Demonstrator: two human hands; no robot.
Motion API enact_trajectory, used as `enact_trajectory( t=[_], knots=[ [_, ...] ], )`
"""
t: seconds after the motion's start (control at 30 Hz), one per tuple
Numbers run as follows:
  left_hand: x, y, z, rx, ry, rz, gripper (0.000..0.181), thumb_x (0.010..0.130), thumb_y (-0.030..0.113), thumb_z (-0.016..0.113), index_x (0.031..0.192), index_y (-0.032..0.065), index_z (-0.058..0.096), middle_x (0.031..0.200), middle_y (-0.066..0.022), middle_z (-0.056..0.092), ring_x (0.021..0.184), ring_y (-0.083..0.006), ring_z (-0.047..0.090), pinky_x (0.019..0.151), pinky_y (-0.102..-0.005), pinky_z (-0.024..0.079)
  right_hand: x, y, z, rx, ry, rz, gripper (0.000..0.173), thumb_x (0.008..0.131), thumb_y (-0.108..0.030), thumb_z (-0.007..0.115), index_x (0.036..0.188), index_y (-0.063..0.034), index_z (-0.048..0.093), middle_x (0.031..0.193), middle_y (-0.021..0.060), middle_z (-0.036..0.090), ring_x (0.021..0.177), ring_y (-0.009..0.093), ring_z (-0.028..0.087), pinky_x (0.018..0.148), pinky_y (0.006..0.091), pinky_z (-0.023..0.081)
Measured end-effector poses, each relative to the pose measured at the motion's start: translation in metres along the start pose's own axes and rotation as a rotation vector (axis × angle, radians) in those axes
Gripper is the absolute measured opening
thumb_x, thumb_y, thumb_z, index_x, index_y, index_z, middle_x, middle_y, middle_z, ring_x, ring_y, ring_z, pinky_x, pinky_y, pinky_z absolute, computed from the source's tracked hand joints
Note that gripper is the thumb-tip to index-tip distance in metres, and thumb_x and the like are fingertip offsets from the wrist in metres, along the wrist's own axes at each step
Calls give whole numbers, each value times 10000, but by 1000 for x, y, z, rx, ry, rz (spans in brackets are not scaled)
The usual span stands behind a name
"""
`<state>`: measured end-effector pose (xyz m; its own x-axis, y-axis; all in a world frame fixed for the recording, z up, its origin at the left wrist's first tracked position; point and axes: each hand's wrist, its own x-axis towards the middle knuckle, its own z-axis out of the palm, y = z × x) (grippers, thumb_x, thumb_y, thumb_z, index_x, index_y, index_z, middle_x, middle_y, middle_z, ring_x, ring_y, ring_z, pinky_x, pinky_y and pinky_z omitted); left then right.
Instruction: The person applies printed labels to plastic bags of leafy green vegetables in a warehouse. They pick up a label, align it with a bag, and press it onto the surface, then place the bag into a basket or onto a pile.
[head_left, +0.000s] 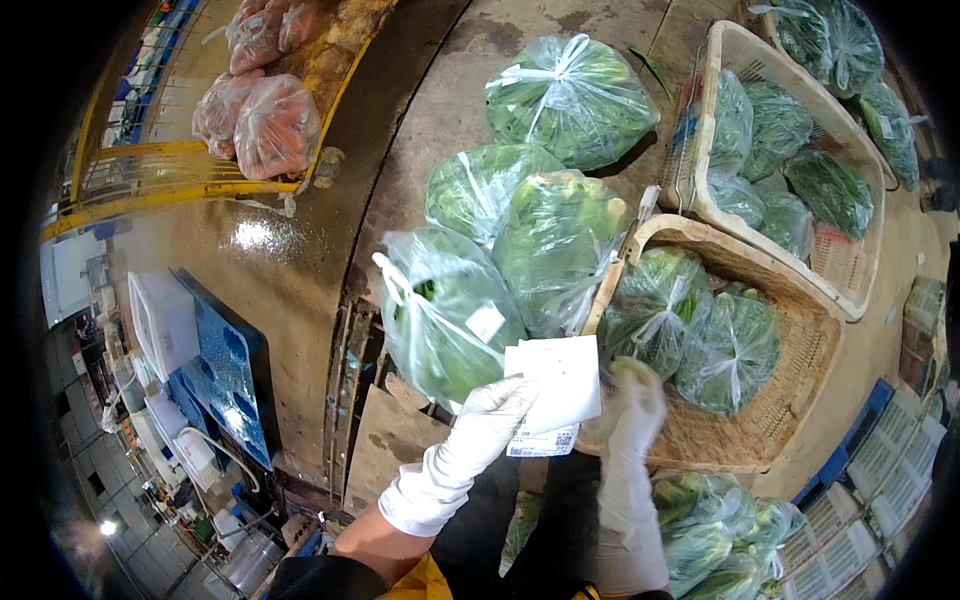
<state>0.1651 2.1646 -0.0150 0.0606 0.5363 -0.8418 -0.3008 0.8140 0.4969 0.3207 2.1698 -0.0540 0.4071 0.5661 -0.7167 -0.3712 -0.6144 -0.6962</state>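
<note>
My left hand (491, 409), in a white glove, pinches a small stack of white paper labels (559, 379). A printed label (544, 442) sticks out below the blank sheet. To the right, my gloved right hand (636, 401) is blurred by motion near the rim of a brown plastic basket (795, 420), and its fingers cannot be made out clearly. Two tied clear bags of green vegetables (726, 360) sit in that basket. Just beyond my left hand stands a tied bag of greens (450, 322) with a white label on it. Further bags of greens (559, 247) lie beside it.
A large tied bag of greens (570, 105) lies farther out. A white basket (847, 266) with bagged greens adjoins the brown one. More bags (705, 532) sit below right. A yellow-framed cart (142, 150) holds bags of reddish produce (277, 124). Blue crates (225, 367) stand at left.
</note>
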Motion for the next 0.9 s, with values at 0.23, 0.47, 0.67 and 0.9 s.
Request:
enact_trajectory(
  t=[0.23, 0.47, 0.67, 0.9],
  knots=[
    [4, -3, 34, 357, -205, -68, 218, 894, 165, 489, 985, -6, 588, 773, 46, 535, 701, -25, 461, 607, -189, 398, -7, -50, -42, -1024, -624, -763, 264, 692, -146, 673, 948, -104, 623, 1047, 104, 589, 735, 209, 612, 606, 287, 490],
    [5, -16, 40, 171, -278, -103, 216, 883, 114, 495, 1034, -2, 598, 954, -54, 616, 850, -101, 554, 770, -224, 438, -6, -27, -93, -385, -291, -464, 99, 797, -110, 545, 884, -62, 548, 813, 72, 583, 648, 182, 571, 516, 242, 440],
    [12, -28, 48, 315, -341, 15, 218, 873, 45, 474, 1054, 16, 592, 1045, -49, 588, 940, -97, 526, 824, -216, 404, 16, -28, -128, 923, -235, 22, 121, 795, -63, 490, 762, -123, 391, 824, 13, 434, 836, 173, 522, 532, 268, 477],
    [11, -24, 68, 253, -356, 3, 321, 853, -7, 481, 1170, 28, 513, 1153, -44, 527, 991, -82, 486, 850, -213, 388, 6, -49, -125, 383, -234, 150, 162, 773, -32, 564, 778, -100, 418, 907, 92, 511, 670, 174, 552, 483, 236, 459]
  ],
)
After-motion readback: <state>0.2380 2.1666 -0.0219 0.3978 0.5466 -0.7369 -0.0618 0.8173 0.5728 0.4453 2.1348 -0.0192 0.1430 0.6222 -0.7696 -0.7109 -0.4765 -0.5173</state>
